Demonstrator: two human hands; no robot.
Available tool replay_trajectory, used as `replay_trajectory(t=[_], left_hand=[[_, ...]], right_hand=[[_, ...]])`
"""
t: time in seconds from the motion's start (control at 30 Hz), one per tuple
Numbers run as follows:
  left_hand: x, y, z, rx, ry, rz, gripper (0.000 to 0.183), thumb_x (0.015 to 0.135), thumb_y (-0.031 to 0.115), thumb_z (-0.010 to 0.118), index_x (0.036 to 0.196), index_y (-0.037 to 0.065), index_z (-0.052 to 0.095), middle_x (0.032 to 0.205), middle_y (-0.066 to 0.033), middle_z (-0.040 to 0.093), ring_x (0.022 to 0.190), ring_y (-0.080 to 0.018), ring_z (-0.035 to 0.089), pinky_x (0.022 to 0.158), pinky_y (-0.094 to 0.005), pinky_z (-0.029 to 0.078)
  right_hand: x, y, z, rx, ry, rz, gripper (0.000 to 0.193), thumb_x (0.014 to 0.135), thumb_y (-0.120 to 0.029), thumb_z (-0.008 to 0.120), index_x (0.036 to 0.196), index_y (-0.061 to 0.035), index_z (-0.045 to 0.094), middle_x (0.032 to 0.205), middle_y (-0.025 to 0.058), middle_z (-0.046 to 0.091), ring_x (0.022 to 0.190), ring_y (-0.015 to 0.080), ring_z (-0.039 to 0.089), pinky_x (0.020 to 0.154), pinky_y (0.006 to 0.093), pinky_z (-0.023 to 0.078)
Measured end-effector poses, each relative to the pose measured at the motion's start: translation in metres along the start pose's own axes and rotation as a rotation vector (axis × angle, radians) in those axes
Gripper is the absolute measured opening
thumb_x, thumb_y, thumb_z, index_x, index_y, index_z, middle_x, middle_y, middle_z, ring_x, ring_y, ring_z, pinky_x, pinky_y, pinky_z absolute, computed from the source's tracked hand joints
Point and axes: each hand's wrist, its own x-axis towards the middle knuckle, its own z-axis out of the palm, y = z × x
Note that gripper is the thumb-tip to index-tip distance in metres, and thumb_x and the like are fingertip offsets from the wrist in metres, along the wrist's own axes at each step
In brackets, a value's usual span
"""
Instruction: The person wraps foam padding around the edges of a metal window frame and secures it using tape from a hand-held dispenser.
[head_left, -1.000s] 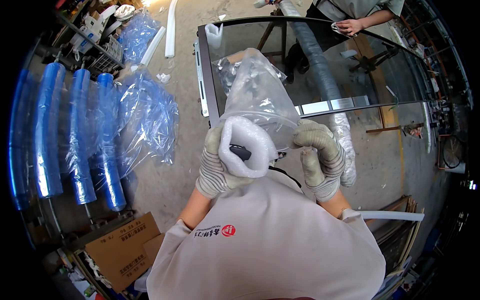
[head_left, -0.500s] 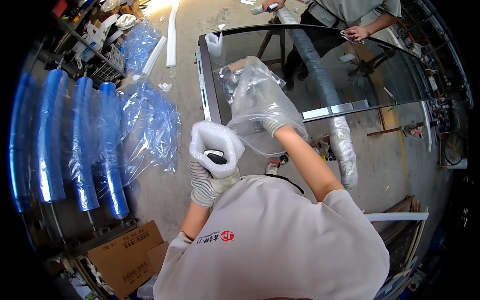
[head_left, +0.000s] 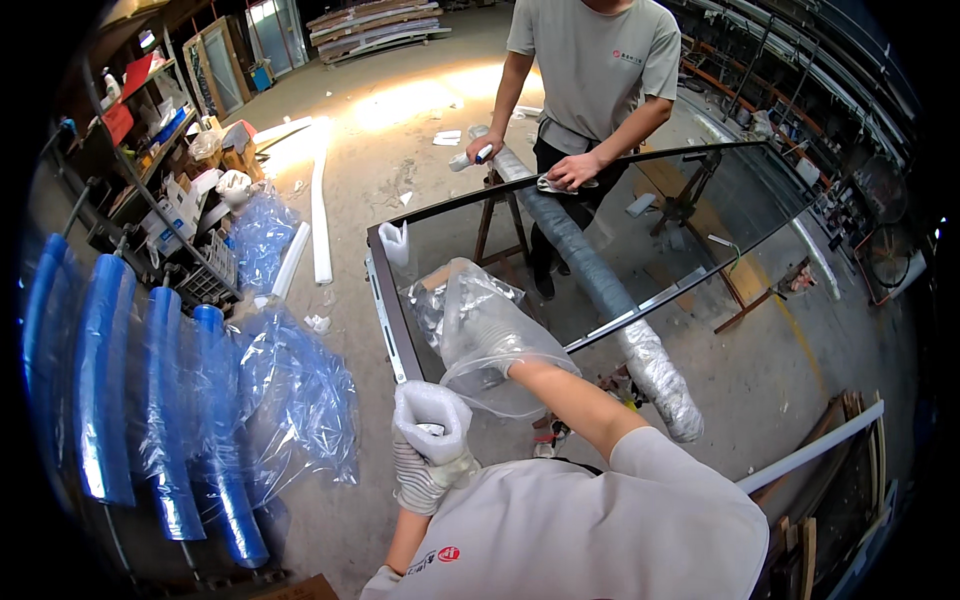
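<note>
My left hand [head_left: 428,472], in a striped work glove, is closed around a white foam sleeve [head_left: 432,398]. A silver and dark end of something shows inside the sleeve's opening; the rest of it is hidden. My right hand [head_left: 503,338], also gloved, reaches through the mouth of a clear plastic bag [head_left: 465,312]. Its fingers are veiled by the plastic, so their grip does not show. Crinkled silvery film [head_left: 425,312] lies beside the bag. Both rest over the near left end of a dark-framed glass panel [head_left: 383,300], where another foam piece [head_left: 394,243] stands at the corner.
Across the panel a co-worker [head_left: 600,85] has one hand on the glass with a cloth and the other on a wrapped pole [head_left: 575,245] running beneath. Blue film rolls [head_left: 105,375] and loose blue film [head_left: 295,400] fill the left. White foam strips [head_left: 320,210] lie on the floor.
The view has tilted upward, bringing the co-worker's upper body into sight. My right hand appears slightly further inside the bag. My left hand still holds the foam sleeve.
</note>
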Motion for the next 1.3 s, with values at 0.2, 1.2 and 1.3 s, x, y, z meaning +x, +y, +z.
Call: replay_trajectory(t=[0.2,1.2,1.3], left_hand=[[0.001,-0.004,0.001,0.063,-0.036,-0.027,0.103,0.051,0.020,0.086,0.135,0.009,0.027,0.117,-0.0065,0.045,0.104,-0.0182,0.050,0.087,-0.0334,0.046],[0.014,-0.018,-0.004,-0.106,-0.051,-0.059,0.102,0.050,0.019,0.086,0.135,0.011,0.029,0.116,-0.0052,0.049,0.102,-0.0173,0.053,0.087,-0.0329,0.047],[0.013,-0.019,-0.005,-0.126,-0.049,-0.045,0.102,0.050,0.019,0.086,0.135,0.011,0.030,0.116,-0.0052,0.049,0.102,-0.0173,0.053,0.087,-0.0330,0.047]], right_hand=[[0.002,-0.008,0.002,-0.279,0.026,-0.014,0.029,0.079,-0.028,0.057,0.099,-0.0107,0.067,0.095,0.0117,0.066,0.094,0.0255,0.061,0.084,0.0350,0.043],[0.041,0.000,0.029,0.161,0.116,0.085,0.038,0.079,-0.027,0.058,0.109,-0.0042,0.061,0.102,0.0159,0.063,0.100,0.0293,0.058,0.089,0.0368,0.042],[0.041,0.004,0.027,0.179,0.123,0.095,0.037,0.080,-0.027,0.058,0.109,-0.0041,0.061,0.101,0.0158,0.063,0.100,0.0292,0.058,0.089,0.0367,0.042]])
